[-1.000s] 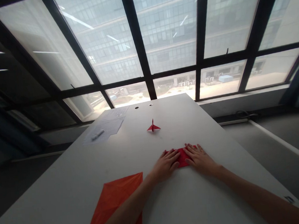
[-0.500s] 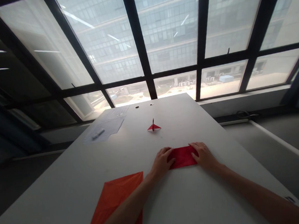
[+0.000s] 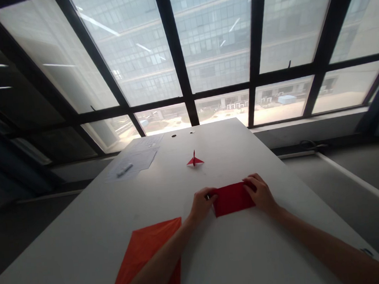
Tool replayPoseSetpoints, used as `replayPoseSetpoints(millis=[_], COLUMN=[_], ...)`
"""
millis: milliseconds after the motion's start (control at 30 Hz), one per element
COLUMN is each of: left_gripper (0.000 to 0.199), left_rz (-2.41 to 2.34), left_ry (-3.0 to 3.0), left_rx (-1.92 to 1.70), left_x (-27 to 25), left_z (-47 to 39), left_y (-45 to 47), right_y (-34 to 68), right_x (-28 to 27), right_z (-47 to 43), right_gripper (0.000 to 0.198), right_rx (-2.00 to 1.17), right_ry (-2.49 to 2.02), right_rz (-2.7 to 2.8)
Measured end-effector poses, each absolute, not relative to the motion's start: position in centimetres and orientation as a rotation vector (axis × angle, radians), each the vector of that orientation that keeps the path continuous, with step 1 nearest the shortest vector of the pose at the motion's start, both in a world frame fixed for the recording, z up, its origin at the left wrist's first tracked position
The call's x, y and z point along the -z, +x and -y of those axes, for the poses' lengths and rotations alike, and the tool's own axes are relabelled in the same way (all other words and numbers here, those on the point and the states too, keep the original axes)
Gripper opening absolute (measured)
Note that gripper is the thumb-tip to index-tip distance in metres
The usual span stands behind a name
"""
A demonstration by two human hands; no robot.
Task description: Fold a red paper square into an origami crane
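Observation:
A folded sheet of red paper [image 3: 232, 199] is held up at a slight tilt above the white table [image 3: 167, 196]. My left hand [image 3: 201, 203] pinches its left edge between thumb and fingers. At the opposite end, my right hand [image 3: 259, 192] is closed on the upper right part of the paper, thumb in front. Beyond the hands stands a small red folded-paper figure [image 3: 194, 160] with a pointed upright part and two spread wings. An orange paper sheet [image 3: 151, 245] lies near my left forearm, which covers part of it.
White printed papers [image 3: 138, 157] lie at the far left of the table, with a marker pen [image 3: 124, 170] on them. Two round holes show near the far edge, one of them dark [image 3: 173, 136]. Large windows [image 3: 214, 35] rise behind.
The red paper has been raised from the table and tilted, its right side higher. Both hands have gone from resting flat on its ends to pinching it; my right hand has moved slightly up.

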State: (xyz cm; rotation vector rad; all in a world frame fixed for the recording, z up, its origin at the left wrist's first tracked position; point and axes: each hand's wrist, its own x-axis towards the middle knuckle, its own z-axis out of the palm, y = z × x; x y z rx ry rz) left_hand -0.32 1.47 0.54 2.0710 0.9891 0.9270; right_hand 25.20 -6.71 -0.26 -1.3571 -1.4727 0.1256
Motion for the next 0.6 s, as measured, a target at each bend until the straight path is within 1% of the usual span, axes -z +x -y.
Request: replayPoseSetpoints(millis=[67,133,200,333,467,533,600], left_gripper=[0.013,0.01,0.01,0.01,0.015,0.025,0.039], left_rz=[-0.966,-0.946,-0.924,-0.84,-0.747,-0.705,-0.659], left_ry=[2.043,1.989,1.962,1.967,1.933,1.879,1.806], left_rx=[-1.038,-1.16,-1.242,-1.276,-1.252,-1.206,-1.148], left_x=[-1.0,-1.3,-1.6,-1.8,-1.8,-1.6,-1.4], left_z=[-1.3,-1.1,-1.0,-0.5,-0.1,0.0,0.0], left_y=[-0.3,-0.3,-0.3,-0.2,-0.2,-0.4,-0.5], right_y=[25.3,25.4,25.6,25.9,25.9,25.9,26.0], right_x=[0.3,0.4,0.5,0.6,0.4,0.2,0.0], right_z=[6.5,6.3,6.1,5.9,6.0,6.0,6.1], right_gripper=[0.027,0.043,0.05,0.039,0.041,0.046,0.046], right_rx=[-0.163,-0.273,-0.419,-0.66,-0.721,-0.74,-0.765], right_ry=[-1.363,-1.356,-1.337,-1.276,-1.212,-1.198,-1.209], right_rz=[1.359,1.229,1.126,1.059,0.974,0.921,0.901])
